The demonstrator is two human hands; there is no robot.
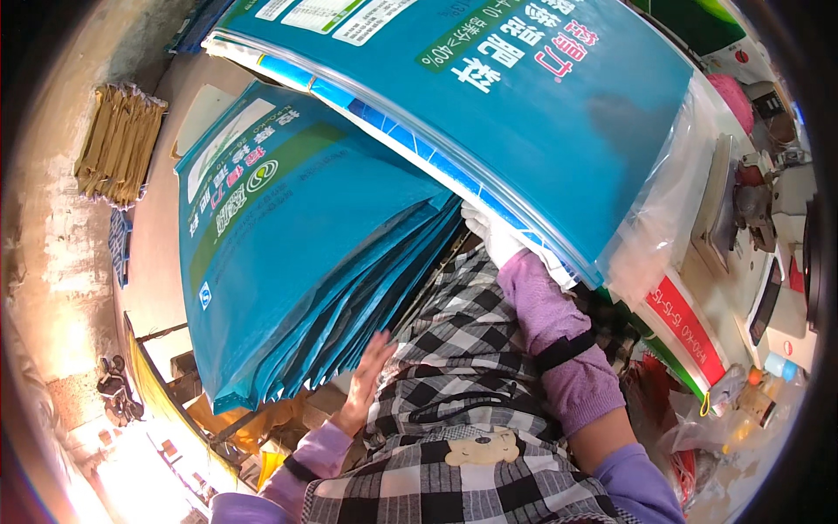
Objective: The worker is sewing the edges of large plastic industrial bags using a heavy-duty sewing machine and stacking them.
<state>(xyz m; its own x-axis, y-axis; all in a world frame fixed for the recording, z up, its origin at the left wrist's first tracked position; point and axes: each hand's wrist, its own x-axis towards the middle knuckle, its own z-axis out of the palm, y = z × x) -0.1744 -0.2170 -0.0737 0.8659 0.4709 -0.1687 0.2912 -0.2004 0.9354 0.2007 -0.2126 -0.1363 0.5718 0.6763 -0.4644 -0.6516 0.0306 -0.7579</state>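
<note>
A thick stack of flat teal plastic sacks (pixel 611 113) lies at the upper right, its edge overhanging toward me. Under that edge is my right hand (pixel 496 237) in a white glove. Its visible fingers are bent and pressed together; the overhang hides part of the hand, and what they hold does not show. To the left, a second pile of teal sacks (pixel 305 253) sags toward me, its near edges fanned into many layers. My bare left hand (pixel 370 377) is open by the lower right corner of that pile, fingers stretched out and slightly blurred.
A tied bundle of brown paper-like sheets (pixel 120 147) is by the wall at the far left. Right of the stack are a cluttered table with a phone-like device (pixel 766 297), a light-blue-capped bottle (pixel 779 365) and a red-and-green printed sack (pixel 685 327). A yellow sheet (pixel 166 393) hangs at lower left.
</note>
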